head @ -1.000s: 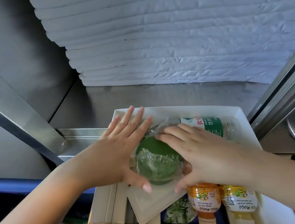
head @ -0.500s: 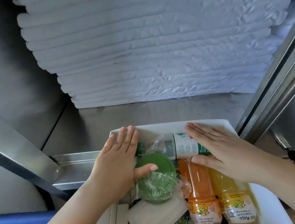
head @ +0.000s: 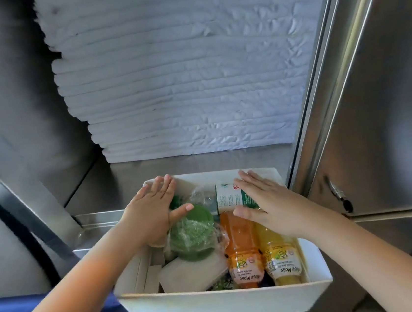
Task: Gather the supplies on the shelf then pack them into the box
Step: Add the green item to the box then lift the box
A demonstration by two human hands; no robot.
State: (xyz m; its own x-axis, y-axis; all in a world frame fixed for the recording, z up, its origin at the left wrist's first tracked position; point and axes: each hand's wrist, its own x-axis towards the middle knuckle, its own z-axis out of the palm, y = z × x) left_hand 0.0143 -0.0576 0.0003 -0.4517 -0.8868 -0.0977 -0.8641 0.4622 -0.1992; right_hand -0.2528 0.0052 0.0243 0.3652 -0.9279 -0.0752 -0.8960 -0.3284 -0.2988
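Stainless-steel shelf [head: 130,179], carrying a stack of white folded sheets [head: 186,81] at the back; white box [head: 227,304] stood at its front, holding a wrapped green tub [head: 193,231], an orange bottle [head: 238,244], a yellow bottle [head: 277,250], a labelled bottle [head: 226,197] lying crosswise and a white packet [head: 190,273]; left hand [head: 152,213] lay flat, fingers straight, thumb on the tub; right hand [head: 267,205] lay flat over the labelled bottle; neither gripped anything.

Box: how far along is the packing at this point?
Mostly done: the box already holds an orange bottle, a yellow bottle, a green wrapped tub, a labelled bottle and a white pack. In hand: the left hand and right hand lie flat over the contents, seemingly settling them. Left: closing, if any; no lid shows.
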